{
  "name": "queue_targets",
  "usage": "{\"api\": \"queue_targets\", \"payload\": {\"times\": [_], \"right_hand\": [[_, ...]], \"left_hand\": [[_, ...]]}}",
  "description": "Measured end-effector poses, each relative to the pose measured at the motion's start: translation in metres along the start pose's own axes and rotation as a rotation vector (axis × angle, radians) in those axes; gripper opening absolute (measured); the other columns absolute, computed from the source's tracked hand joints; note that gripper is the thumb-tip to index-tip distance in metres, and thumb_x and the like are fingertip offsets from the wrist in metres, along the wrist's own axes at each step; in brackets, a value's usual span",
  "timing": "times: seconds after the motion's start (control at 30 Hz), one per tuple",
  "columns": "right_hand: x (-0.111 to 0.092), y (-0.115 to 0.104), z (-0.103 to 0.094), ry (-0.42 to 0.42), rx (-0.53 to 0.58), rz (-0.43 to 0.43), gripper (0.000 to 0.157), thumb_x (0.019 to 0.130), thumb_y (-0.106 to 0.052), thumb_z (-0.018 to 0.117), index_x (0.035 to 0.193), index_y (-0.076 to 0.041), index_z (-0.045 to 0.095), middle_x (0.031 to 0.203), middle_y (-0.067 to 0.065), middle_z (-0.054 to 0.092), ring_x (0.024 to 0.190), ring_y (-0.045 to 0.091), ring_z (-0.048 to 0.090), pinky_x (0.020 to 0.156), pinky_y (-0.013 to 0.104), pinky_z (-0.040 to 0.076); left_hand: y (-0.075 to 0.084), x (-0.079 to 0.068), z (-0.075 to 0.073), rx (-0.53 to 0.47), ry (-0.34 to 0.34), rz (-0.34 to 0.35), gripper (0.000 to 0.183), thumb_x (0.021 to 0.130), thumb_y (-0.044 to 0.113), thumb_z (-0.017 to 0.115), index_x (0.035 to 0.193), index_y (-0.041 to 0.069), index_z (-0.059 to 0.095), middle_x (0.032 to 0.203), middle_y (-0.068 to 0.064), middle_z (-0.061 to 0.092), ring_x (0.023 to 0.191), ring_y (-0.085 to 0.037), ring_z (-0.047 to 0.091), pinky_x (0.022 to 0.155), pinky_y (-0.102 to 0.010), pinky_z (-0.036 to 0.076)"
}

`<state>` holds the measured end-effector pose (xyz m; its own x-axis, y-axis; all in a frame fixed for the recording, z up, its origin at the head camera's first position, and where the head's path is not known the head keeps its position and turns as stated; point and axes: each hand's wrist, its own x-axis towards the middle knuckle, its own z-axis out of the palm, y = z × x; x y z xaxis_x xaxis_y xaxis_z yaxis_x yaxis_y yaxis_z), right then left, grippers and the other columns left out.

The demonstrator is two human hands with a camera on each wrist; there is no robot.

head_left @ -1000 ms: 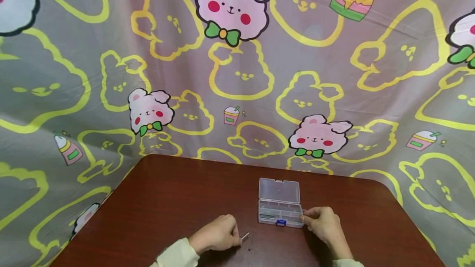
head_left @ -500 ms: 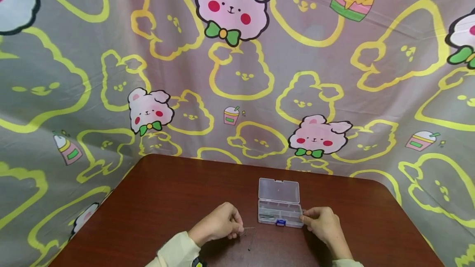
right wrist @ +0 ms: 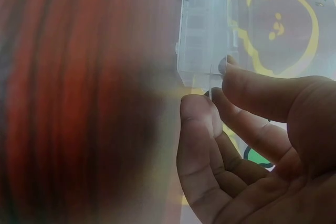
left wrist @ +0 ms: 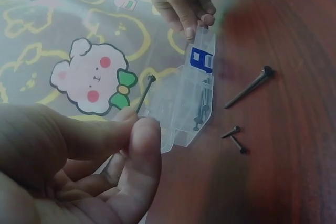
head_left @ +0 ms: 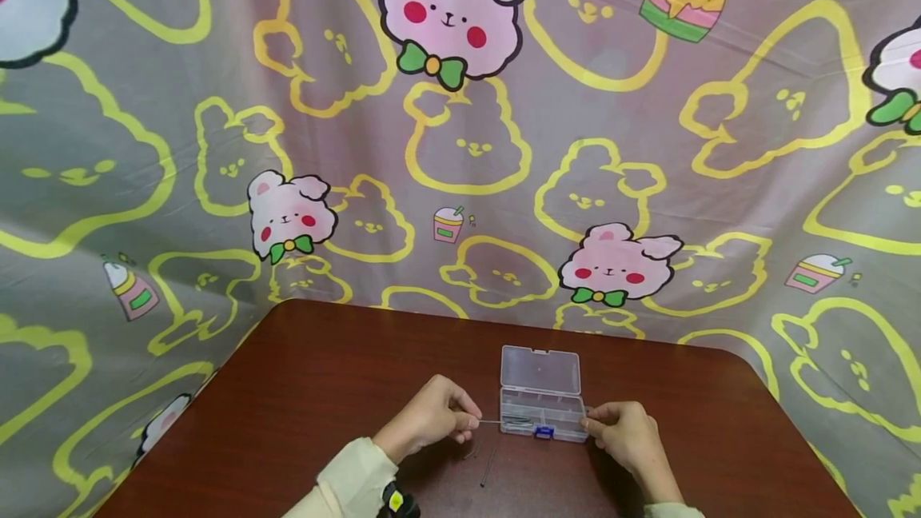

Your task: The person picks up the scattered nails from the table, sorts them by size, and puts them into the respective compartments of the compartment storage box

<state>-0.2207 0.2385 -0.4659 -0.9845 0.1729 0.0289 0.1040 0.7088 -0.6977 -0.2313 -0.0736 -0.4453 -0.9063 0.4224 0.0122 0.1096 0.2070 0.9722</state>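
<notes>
Between its thumb and index finger, my left hand (head_left: pixel 440 410) pinches a thin dark nail (left wrist: pixel 145 94), head end outward. In the head view that nail points right, its far end at the left edge of a clear plastic compartment box (head_left: pixel 565 427). The box stands with its lid (head_left: pixel 541 370) raised. Several nails (left wrist: pixel 203 103) lie in its front left compartment. My right hand (head_left: pixel 627 436) grips the box's right end wall between thumb and fingers. Large nails (left wrist: pixel 251 86) and small nails (left wrist: pixel 239 145) lie on the table in front of the box.
A dark red-brown wooden table (head_left: pixel 345 374) carries everything. A grey curtain (head_left: pixel 374 126) with rabbit prints hangs behind it and along the sides. The box has a blue latch (head_left: pixel 544 432) at its front. A dark wristband (head_left: pixel 399 500) shows at my left cuff.
My left hand has lifted from the nails on the table and moved up towards the box, carrying one nail. My right hand has stayed at the box's right end.
</notes>
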Motion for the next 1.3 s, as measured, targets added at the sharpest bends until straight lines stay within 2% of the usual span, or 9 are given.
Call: {"api": "queue_targets", "payload": {"times": [0.17,0.4,0.73,1.0,1.3], "right_hand": [[0.0,0.0,0.0,0.004,-0.001,-0.003,0.01,0.084,-0.015,0.082,0.084,-0.007,0.077,0.068,0.0,0.068,0.059,0.015,0.063,0.052,0.032,0.045],[0.0,0.001,0.0,-0.003,0.006,-0.01,0.01,0.084,-0.014,0.082,0.084,-0.006,0.077,0.07,0.0,0.069,0.06,0.015,0.065,0.053,0.032,0.047],[0.001,0.0,-0.001,0.007,-0.012,-0.022,0.01,0.084,-0.017,0.083,0.085,-0.008,0.078,0.067,-0.001,0.069,0.059,0.014,0.064,0.053,0.033,0.046],[0.001,0.002,-0.001,0.009,-0.017,-0.033,0.009,0.083,-0.016,0.083,0.083,-0.009,0.077,0.066,-0.001,0.068,0.058,0.014,0.064,0.053,0.033,0.045],[-0.001,0.001,-0.001,0.0,0.013,-0.024,0.009,0.083,-0.014,0.082,0.084,-0.007,0.077,0.067,0.0,0.068,0.059,0.016,0.063,0.052,0.032,0.047]], "left_hand": [[-0.002,0.008,0.0,-0.025,0.013,-0.019,0.003,0.084,-0.014,0.072,0.087,-0.014,0.072,0.076,-0.024,0.069,0.054,-0.014,0.061,0.053,-0.029,0.057],[-0.005,0.019,0.005,-0.041,0.025,-0.017,0.005,0.082,-0.014,0.074,0.086,-0.013,0.072,0.074,-0.025,0.069,0.052,-0.014,0.06,0.052,-0.028,0.056],[-0.008,0.037,0.014,-0.016,0.05,-0.023,0.004,0.081,-0.012,0.076,0.084,-0.01,0.074,0.068,-0.016,0.069,0.05,-0.014,0.06,0.051,-0.031,0.057],[-0.012,0.047,0.014,-0.018,0.063,-0.024,0.004,0.081,-0.012,0.076,0.082,-0.009,0.074,0.07,-0.02,0.069,0.05,-0.015,0.059,0.052,-0.033,0.057],[-0.012,0.057,0.018,-0.016,0.055,-0.034,0.004,0.081,-0.015,0.075,0.083,-0.011,0.073,0.068,-0.016,0.069,0.049,-0.013,0.059,0.049,-0.028,0.055]]}}
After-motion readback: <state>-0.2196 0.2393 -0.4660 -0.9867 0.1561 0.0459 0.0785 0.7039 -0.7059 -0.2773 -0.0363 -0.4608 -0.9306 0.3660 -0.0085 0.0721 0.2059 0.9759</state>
